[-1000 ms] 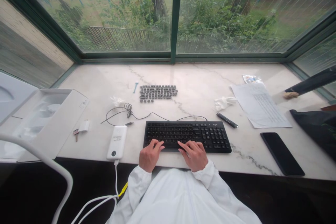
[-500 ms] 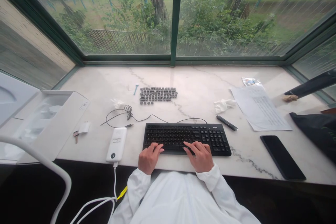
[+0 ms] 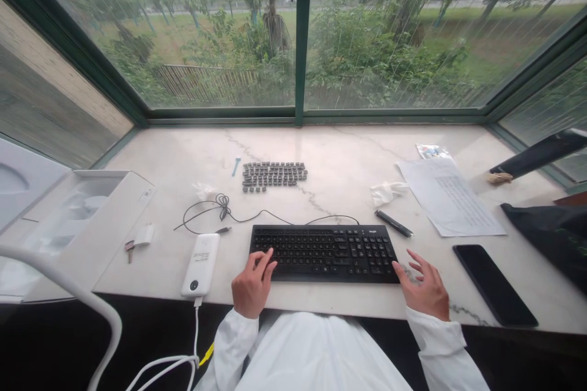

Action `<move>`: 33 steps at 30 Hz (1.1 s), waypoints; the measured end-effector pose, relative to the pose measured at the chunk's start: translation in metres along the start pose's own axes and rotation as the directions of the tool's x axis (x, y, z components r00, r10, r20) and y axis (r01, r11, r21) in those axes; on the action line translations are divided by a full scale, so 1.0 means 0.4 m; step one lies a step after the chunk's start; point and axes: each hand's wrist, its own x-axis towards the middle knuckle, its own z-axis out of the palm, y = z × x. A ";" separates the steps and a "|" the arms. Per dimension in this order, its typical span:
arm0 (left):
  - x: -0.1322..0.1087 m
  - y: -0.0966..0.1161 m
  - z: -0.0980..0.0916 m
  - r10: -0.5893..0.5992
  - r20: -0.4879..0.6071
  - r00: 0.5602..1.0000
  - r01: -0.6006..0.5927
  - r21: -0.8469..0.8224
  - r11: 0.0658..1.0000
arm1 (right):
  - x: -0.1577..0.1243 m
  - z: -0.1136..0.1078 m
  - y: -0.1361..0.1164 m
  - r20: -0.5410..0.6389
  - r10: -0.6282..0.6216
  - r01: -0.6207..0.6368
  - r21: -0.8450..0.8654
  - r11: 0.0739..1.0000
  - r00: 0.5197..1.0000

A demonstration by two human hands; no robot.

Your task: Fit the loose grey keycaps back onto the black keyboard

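A black keyboard [image 3: 323, 252] lies near the front edge of the marble sill [image 3: 330, 159]. My left hand [image 3: 251, 284] rests at its lower left corner, fingers curled loosely onto the keys, holding nothing. Just off the keyboard's right end, my right hand [image 3: 424, 286] touches the sill with its fingers spread and nothing in it. Behind the keyboard a group of several loose grey keycaps [image 3: 274, 174] is laid out in rows. The keyboard's black cable [image 3: 220, 208] loops to the left.
A white power bank [image 3: 200, 263] lies left of the keyboard, and a white box [image 3: 82, 226] further left. A black pen [image 3: 393, 223], crumpled tissue [image 3: 387, 192], printed paper [image 3: 452, 198], black phone [image 3: 494, 285] and dark bag [image 3: 550, 232] lie to the right. A small blue tool [image 3: 235, 166] lies by the keycaps.
My right hand has left the keys and moved right, past the keyboard's end, fingers spreading. My left hand stayed at the left side. The view tilted up slightly.
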 end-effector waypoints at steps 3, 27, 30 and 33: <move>0.034 -0.012 -0.021 -0.225 -0.087 0.970 0.226 0.001 0.974 | -0.002 0.005 0.008 0.096 0.152 -0.164 0.144 0.976 0.984; 0.193 -0.064 -0.002 -0.363 0.013 0.932 0.360 -0.168 0.918 | 0.018 0.016 -0.079 -0.023 0.285 -0.280 0.122 0.952 0.958; 0.302 -0.051 0.007 -0.245 -0.014 0.970 0.242 -0.094 0.966 | -0.002 0.035 -0.115 -0.064 0.019 -0.011 0.120 0.993 0.998; 0.423 -0.043 0.022 -0.189 0.050 0.981 0.191 -0.020 0.981 | -0.038 0.063 -0.161 0.010 -0.189 0.184 0.192 0.964 0.982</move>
